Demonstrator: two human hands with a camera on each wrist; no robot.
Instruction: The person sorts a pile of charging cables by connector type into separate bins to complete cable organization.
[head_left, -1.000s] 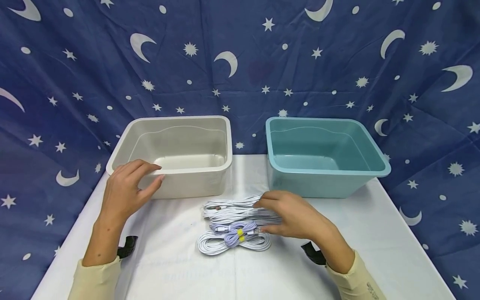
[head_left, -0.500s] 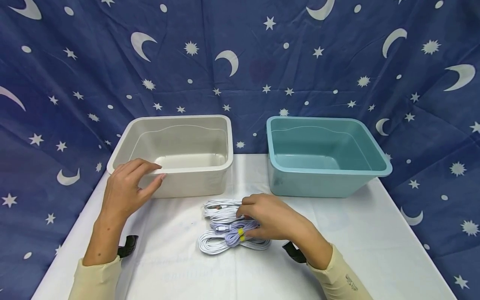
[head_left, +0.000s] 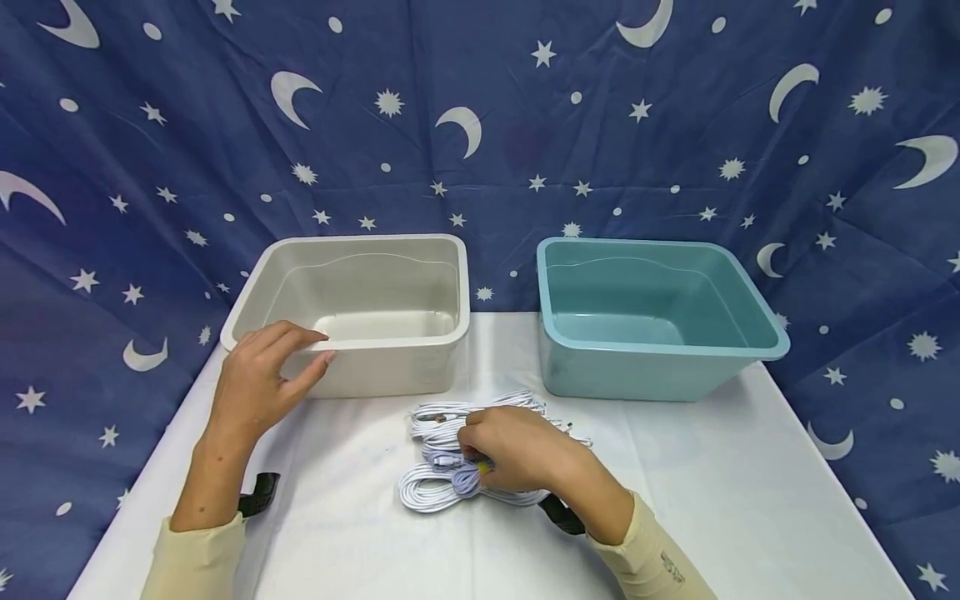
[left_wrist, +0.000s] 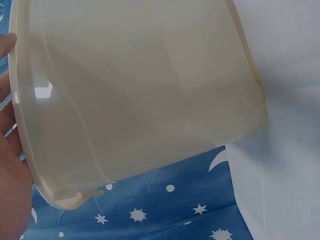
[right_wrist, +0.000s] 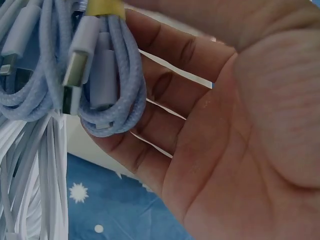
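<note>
– Since the frame a second ago, the right hand (head_left: 517,450) has slid toward nine o'clock, away from the right end of the cables, and now sits over the lavender cable bundle (head_left: 465,479).

– Is it holding it?

– Yes. The right wrist view shows the thumb across the yellow tie (right_wrist: 106,9) and the fingers bent behind the loops, so the bundle is gripped between them. A metal-tipped connector (right_wrist: 76,70) points down beside them. Whether the bundle has left the pile, I can't tell.

– Where is the pile, exactly?

– At six o'clock in the head view, on the white cloth (head_left: 375,558). Just beyond the bundle, at twelve o'clock from it, lie long white cables (head_left: 437,429). Under it is a white coil (head_left: 422,492), its loops sticking out toward eight and four o'clock.

– What about the left hand (head_left: 258,375)?

– It hasn't moved from the near rim of the beige bin (head_left: 390,371), at ten o'clock from the pile. Its fingers bend over the rim, the thumb on the near side; I can't tell whether it grips or merely rests.

– Any second bin?

– A teal bin (head_left: 622,373), at two o'clock from the pile, well apart from both hands. Behind both bins hangs a blue backdrop (head_left: 517,142) with moons and stars.
</note>
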